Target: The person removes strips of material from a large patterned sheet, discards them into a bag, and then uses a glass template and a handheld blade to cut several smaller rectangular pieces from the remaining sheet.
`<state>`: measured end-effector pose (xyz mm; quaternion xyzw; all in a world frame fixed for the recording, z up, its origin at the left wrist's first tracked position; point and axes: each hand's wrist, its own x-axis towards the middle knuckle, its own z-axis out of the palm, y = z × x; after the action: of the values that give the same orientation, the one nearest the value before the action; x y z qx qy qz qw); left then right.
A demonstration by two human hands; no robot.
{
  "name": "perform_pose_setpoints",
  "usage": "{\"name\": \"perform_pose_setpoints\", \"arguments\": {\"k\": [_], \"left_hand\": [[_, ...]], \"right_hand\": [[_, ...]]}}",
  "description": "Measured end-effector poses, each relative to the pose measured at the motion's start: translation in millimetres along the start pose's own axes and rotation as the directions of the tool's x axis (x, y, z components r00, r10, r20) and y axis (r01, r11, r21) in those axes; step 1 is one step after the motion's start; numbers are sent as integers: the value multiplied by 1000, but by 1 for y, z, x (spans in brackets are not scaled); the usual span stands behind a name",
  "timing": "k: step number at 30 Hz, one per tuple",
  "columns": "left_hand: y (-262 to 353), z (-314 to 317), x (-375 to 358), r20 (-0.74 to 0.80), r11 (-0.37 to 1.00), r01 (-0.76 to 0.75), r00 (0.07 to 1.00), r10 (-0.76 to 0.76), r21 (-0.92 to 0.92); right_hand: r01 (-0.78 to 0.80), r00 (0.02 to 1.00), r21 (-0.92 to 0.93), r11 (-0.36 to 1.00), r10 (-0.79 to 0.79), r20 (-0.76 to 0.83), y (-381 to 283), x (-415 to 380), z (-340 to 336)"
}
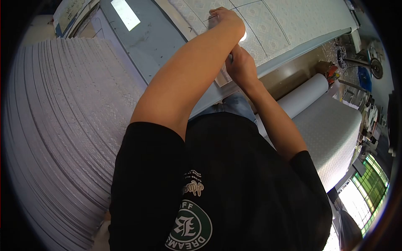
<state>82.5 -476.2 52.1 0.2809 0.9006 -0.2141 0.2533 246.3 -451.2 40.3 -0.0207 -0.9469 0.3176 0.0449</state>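
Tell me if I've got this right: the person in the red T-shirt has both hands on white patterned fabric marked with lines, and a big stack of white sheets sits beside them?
Not quite: the head view shows a black T-shirt, not red. The rest holds: the left hand and right hand are on the white patterned fabric, with the stack of white sheets alongside.

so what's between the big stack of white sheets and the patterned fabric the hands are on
In the head view, a bare grey tabletop lies between the stack and the fabric.

Both arms reach forward, left hand (226, 19) extended beyond the clenched right hand (240, 67).
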Motion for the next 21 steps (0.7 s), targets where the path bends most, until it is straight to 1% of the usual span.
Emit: {"name": "perform_pose_setpoints", "arguments": {"k": [1,2,4,5,6,8,10,12,13,15,16,17,19,20,21], "left_hand": [[-4,-6,-1,49,1000,7,999,-6,-8],[-13,-13,0,44,1000,12,999,-12,-4],[-37,-24,7,113,982,-143,981,157,-121],[-44,-24,9,110,983,-134,983,148,-124],[-51,-22,13,47,983,-50,997,59,-177],[-59,-24,12,-10,971,37,999,-41,-235],[-53,-24,6,-35,993,74,996,-77,-90],[-51,-25,12,0,995,65,998,-65,-80],[-51,-26,15,30,995,60,998,-58,-73],[-53,-32,17,53,995,68,997,-64,-74],[-53,-33,15,80,995,67,995,-61,-77],[-52,-34,15,85,994,77,994,-70,-78],[-51,-38,12,142,999,-46,989,42,23],[-46,-37,20,145,999,-38,989,34,20],[-41,-35,26,188,997,-44,982,30,71]], "right_hand": [[6,1000,3,1000,-5,-8,1,2,1],[37,999,10,999,-37,-15,3,1,1],[77,997,15,997,-76,-21,3,0,-1],[25,1000,6,1000,-25,18,1,0,-4],[-27,998,-4,1000,27,57,-2,0,-6],[-21,998,8,1000,20,57,-5,0,-8],[-28,998,22,999,27,64,-3,4,-2],[74,997,65,995,-73,-15,0,14,9],[79,997,69,994,-79,-13,0,23,14],[157,987,92,983,-152,-54,-2,47,27],[162,986,98,982,-158,-50,-7,60,31],[327,937,236,915,-282,-208,-13,74,33],[494,853,345,798,-366,-374,-20,103,49],[416,872,230,880,-314,-375,-26,122,60],[378,878,171,910,-294,-378,-28,133,65]]}}
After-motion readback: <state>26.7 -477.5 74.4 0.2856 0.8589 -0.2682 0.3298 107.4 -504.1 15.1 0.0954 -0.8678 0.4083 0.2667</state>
